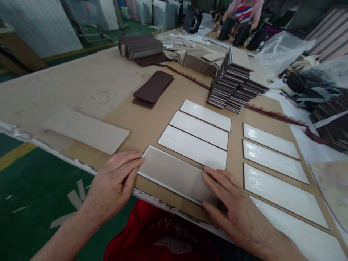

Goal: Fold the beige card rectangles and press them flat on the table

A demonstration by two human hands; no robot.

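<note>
A grey rectangular board (174, 174) lies on top of a white-faced panel at the table's front edge, a thin white margin showing around it. My left hand (116, 177) holds its left end, fingers pressed together at the corner. Across the right end, my right hand (228, 199) grips it with the fingers on the far edge and the thumb on the near one. Just beyond lie three glossy white panels (197, 143) with dark edges, side by side. To the left rests a stack of grey boards (87, 128).
Several white panels (280, 192) form a column at the right. Dark brown sheets (153, 87) lie mid-table, with a tall stack of panels (233, 79) and brown stacks (141, 47) behind. A person (241, 14) is at the far end. Clear plastic (282, 50) lies right.
</note>
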